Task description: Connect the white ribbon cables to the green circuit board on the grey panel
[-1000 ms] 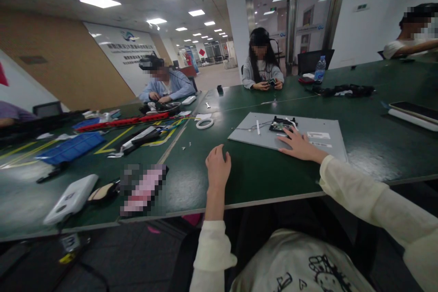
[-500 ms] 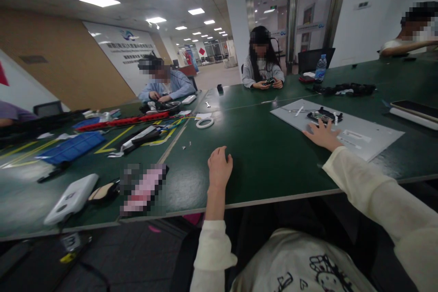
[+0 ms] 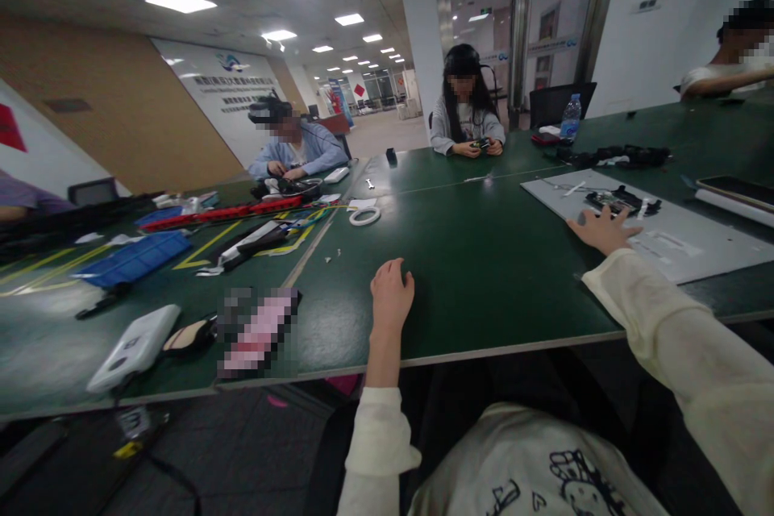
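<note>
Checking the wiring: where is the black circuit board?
Head view, right side: the circuit board lies on the grey panel, just beyond the right hand.

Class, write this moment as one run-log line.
right hand: flat on grey panel, beside circuit board | left hand: loosely curled on green table, holding nothing | tape roll: untouched

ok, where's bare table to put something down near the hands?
Widest bare patch: dark green tabletop between the left hand, the white tape ring and the flat grey panel. Crowded: the left side around the blue plastic tray, and the panel by the right hand, with its black circuit board.
</note>
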### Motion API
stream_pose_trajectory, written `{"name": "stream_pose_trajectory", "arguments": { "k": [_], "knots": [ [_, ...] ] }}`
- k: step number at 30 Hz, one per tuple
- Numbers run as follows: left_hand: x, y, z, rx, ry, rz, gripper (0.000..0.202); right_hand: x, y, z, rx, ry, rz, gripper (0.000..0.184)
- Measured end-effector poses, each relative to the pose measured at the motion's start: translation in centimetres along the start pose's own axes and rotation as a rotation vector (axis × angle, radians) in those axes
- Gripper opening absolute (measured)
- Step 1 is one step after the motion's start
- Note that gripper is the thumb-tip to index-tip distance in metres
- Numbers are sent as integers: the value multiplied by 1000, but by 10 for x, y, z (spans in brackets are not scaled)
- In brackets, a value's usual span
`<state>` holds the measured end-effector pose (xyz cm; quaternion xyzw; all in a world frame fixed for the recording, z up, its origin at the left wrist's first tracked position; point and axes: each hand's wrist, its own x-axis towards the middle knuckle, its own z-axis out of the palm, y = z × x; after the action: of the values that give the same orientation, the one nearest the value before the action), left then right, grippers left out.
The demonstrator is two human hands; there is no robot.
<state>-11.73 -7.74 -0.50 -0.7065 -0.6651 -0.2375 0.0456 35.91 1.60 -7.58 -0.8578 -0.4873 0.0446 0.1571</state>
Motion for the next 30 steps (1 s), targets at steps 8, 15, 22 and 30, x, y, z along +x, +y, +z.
{"name": "stream_pose_trajectory", "arguments": {
  "k": [8, 15, 22, 30],
  "knots": [
    [1, -2, 2, -2, -4, -2, 36, 10, 7, 3, 3, -2, 35, 79],
    [-1, 0, 0, 2, -18, 3, 36, 8, 4, -1, 35, -6, 34, 80],
    [0, -4, 3, -6, -31, 9, 34, 13, 6, -1, 120, -10, 38, 75],
    [1, -4, 4, -15, -19, 25, 31, 43, 48, -27, 965, 375, 346, 35]
  ]
}}
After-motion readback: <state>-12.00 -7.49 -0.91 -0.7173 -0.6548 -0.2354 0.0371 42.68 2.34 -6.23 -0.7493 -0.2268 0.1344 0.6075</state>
